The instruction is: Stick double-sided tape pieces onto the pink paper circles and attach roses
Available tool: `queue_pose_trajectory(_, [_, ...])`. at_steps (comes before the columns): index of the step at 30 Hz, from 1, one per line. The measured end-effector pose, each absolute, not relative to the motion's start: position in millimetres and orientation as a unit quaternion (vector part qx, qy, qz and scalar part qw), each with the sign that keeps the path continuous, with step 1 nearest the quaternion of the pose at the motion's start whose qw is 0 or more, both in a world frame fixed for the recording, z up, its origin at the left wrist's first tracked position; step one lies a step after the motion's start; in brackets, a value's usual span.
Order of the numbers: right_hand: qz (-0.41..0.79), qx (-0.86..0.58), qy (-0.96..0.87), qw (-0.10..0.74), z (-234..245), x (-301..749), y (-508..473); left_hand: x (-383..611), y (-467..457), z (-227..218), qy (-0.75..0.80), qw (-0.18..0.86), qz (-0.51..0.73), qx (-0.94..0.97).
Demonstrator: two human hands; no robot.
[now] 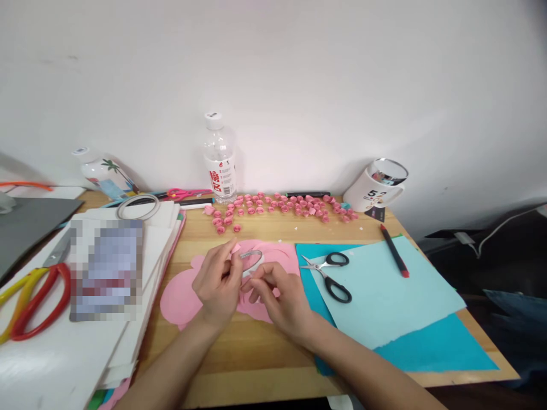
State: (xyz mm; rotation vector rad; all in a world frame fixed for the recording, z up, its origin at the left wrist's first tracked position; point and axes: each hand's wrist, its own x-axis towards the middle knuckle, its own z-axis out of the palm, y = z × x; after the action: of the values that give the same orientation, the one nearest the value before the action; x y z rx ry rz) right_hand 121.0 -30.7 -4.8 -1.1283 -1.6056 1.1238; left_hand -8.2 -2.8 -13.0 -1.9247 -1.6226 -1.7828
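**Pinching a small pale-pink paper-like bit over pink sheets**

L hand is nipping the small pale-pink paper-like bit btwn thumb & index tips; R hand is curling close by, thumb nr forefinger, can't tell what it's gripping, if anything; thin grey oval ring is showing btwn the two, can't tell if held; round-edged pink paper sheets are lying below on the light wooden table; many small rolled pink paper rosettes are sitting farther back, nr a clear plastic bottle w/ red-and-white label; to the R, black-handled steel scissors are resting slightly open on pale-blue paper & teal paper.
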Motion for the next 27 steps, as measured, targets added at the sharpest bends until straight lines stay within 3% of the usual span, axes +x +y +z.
queue_pose_trajectory(5, [0.217, -0.442, -0.75, 0.442, 8.8, 141.0, -29.3, -9.1, -1.8, -14.1, -0.541, 0.008, -0.594, -0.595])
queue_pose_trajectory(9, [0.08, -0.505, -0.795, 0.327, 33.0, 189.2, -18.2, -10.5, -0.3, -14.6, -0.564, -0.022, -0.609, -0.557])
queue_pose_trajectory(12, [0.042, -0.539, -0.825, 0.167, 30.7, 229.0, -21.7, -10.3, 0.6, -13.6, -0.577, -0.049, -0.615, -0.535])
queue_pose_trajectory(15, [0.02, -0.562, -0.823, 0.085, 12.3, 255.4, -34.7, -9.3, 0.9, -11.9, -0.581, -0.064, -0.614, -0.53])
queue_pose_trajectory(27, [-0.057, -0.596, -0.798, 0.066, -19.1, 264.1, -38.6, -8.9, 1.3, -11.3, -0.57, -0.095, -0.616, -0.535])
